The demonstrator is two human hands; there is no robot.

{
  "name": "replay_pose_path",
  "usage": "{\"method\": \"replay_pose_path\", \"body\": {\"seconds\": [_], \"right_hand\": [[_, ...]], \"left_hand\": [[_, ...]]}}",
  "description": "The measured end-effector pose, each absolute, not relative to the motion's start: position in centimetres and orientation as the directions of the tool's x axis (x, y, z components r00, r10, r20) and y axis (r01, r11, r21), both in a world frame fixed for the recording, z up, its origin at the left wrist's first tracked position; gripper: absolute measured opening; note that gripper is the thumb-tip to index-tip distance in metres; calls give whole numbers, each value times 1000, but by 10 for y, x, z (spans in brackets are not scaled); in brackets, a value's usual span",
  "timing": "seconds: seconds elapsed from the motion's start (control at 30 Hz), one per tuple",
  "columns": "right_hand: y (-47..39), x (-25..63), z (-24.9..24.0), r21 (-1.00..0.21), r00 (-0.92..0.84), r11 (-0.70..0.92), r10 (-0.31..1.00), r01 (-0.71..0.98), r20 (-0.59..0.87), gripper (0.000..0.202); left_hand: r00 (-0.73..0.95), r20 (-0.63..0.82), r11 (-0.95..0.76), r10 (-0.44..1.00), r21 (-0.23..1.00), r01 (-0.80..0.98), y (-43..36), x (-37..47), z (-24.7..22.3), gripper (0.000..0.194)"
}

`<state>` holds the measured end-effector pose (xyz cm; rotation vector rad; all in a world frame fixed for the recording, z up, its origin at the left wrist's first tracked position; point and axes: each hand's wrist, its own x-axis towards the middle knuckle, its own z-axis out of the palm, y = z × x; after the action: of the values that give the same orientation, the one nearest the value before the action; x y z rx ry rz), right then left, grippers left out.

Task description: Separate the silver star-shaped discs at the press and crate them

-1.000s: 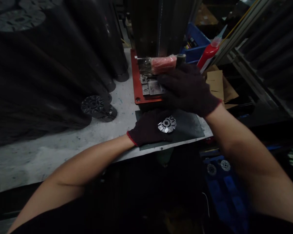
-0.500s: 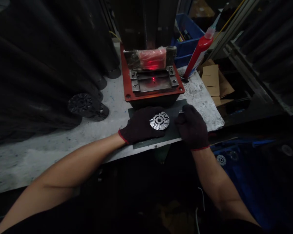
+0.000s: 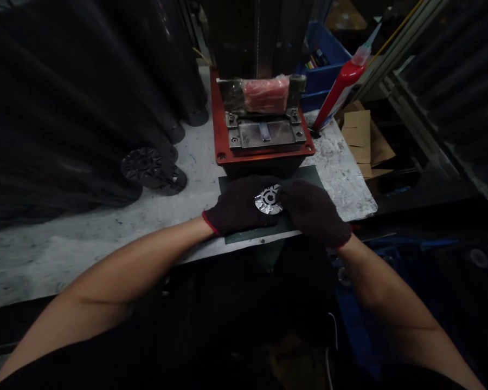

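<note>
My left hand [image 3: 244, 201], in a dark glove with a red cuff, is closed around a silver metal disc [image 3: 268, 200] with zigzag slots and a round hole in its middle. The disc's patterned face is turned up towards me. My right hand [image 3: 315, 208], gloved the same way, has its fingers bent together at the disc's right edge and covers part of it. Whatever is between those fingers is hidden. Both hands are over a dark green mat [image 3: 244, 236] at the table's front edge.
Behind the hands stands a red-based fixture [image 3: 223, 157] with a pink wrapped block [image 3: 266, 95] and a pale rectangle on its metal plate. A stack of dark discs [image 3: 162, 176] is at left, near long dark cylinders [image 3: 146, 70]. At right are a red bottle [image 3: 337, 89], blue bins [image 3: 329, 59] and cardboard [image 3: 358, 135].
My right hand has moved left onto the disc's edge. The red light on the fixture is gone, and a pale rectangle shows on its plate. The whole view has shifted slightly.
</note>
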<state>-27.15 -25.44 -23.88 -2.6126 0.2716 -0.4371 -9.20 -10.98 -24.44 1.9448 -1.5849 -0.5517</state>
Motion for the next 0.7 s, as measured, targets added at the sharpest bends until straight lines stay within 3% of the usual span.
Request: {"method": "replay_pose_path", "body": {"seconds": [0.1, 0.17, 0.23, 0.33, 0.43, 0.5, 0.57, 0.6, 0.67, 0.7], "right_hand": [[-259, -276, -218, -374, 986, -926, -18, 47, 168, 37], [-268, -271, -200, -333, 986, -938, 42, 94, 160, 41], [-282, -252, -181, -269, 969, -958, 31, 99, 245, 46], [-305, -207, -159, -130, 934, -987, 42, 94, 356, 53], [-316, -175, -151, 4, 950, -990, 134, 139, 280, 45], [-309, -178, -154, 19, 950, -993, 117, 116, 290, 39], [-292, -197, -166, -128, 906, -992, -47, 8, 420, 41], [-282, -210, -175, -286, 861, -957, -192, -56, 472, 42], [-264, -234, -198, -611, 759, -778, -484, -146, 434, 42], [-259, -242, -210, -711, 740, -682, -566, -172, 363, 40]], "left_hand": [[206, 55, -117, -977, 672, -732, -108, -91, -247, 85], [240, 84, -118, -967, 688, -716, -107, -90, -249, 103], [258, 128, -94, -958, 707, -701, -105, -90, -251, 115], [273, 133, -96, -953, 722, -686, -104, -91, -252, 109], [298, 81, -145, -951, 736, -661, -102, -89, -251, 102], [275, 83, -120, -958, 753, -647, -102, -87, -252, 101], [245, 116, -69, -963, 769, -635, -101, -84, -253, 100], [236, 128, -51, -963, 775, -629, -102, -83, -254, 101], [222, 120, -45, -968, 782, -621, -102, -82, -255, 102], [217, 114, -48, -970, 781, -623, -103, -82, -255, 101]]}}
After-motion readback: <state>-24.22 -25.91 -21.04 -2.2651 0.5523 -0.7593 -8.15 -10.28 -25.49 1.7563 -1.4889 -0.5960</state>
